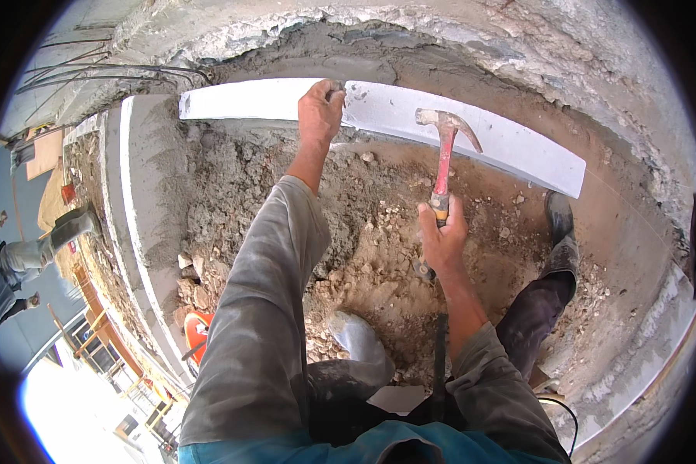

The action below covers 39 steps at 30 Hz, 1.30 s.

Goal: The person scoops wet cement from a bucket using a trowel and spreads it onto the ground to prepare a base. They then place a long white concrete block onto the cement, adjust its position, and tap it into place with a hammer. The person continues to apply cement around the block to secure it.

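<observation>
Two long white blocks, a left one (243, 99) and a right one (510, 145), lie end to end in a slightly curved row on grey mortar. At their joint is my left hand (319, 114), its fingers closed in a pinch over the top edge. A small grey bit shows at the fingertips, too little of it to name. My right hand (445, 238) grips the yellow and black lower handle of a claw hammer (443, 158). The hammer stands head-up, its steel head overlapping the right block in the view; whether it touches cannot be told.
Rough mortar and rubble (247, 178) cover the ground before the blocks. A concrete edge with a white face (131, 185) runs along the left. Steel bars (100, 73) stick out at upper left. An orange container (197, 332) sits beside my left sleeve. Another person (23, 259) stands far left.
</observation>
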Each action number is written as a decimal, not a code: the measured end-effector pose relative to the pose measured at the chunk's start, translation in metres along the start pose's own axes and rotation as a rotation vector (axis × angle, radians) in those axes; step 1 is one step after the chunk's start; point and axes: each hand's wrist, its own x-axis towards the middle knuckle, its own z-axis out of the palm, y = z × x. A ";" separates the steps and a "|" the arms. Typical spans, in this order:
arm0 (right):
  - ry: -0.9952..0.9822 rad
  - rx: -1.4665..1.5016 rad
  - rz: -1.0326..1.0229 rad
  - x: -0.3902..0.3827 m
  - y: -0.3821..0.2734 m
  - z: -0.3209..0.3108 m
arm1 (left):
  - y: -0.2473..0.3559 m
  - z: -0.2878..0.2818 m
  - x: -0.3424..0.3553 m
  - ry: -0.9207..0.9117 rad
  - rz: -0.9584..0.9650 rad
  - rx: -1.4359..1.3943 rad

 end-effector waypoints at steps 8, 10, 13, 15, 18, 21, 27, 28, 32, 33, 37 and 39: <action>-0.007 -0.146 -0.112 0.005 0.044 0.003 | -0.023 0.043 0.004 0.047 0.124 0.126; -0.033 -0.121 -0.102 0.010 0.045 0.012 | -0.027 0.044 0.002 -0.006 0.197 0.213; -0.038 -0.183 -0.245 0.027 0.040 0.026 | -0.030 0.047 0.001 -0.058 0.267 0.280; -0.020 -0.243 -0.285 0.040 0.036 0.038 | -0.032 0.048 0.000 -0.063 0.296 0.297; -0.005 -0.300 -0.277 0.054 0.035 0.053 | -0.029 0.053 0.001 -0.047 0.327 0.290; -0.040 -0.336 -0.263 0.069 0.040 0.070 | -0.032 0.050 -0.003 -0.062 0.329 0.302; 0.018 -0.304 -0.216 0.067 0.054 0.079 | -0.033 0.056 -0.002 -0.046 0.344 0.310; 0.023 -0.304 -0.202 0.067 0.054 0.082 | -0.035 0.056 0.000 -0.040 0.342 0.323; 0.006 -0.244 -0.144 0.068 0.053 0.088 | -0.039 0.058 -0.003 -0.036 0.335 0.340; 0.042 -0.213 -0.169 0.067 0.054 0.089 | -0.040 0.059 -0.001 -0.028 0.333 0.329; 0.024 -0.261 -0.103 0.073 0.057 0.094 | -0.039 0.059 -0.002 -0.029 0.299 0.301; 0.002 -0.236 -0.076 0.073 0.051 0.098 | -0.044 0.057 -0.002 -0.023 0.296 0.302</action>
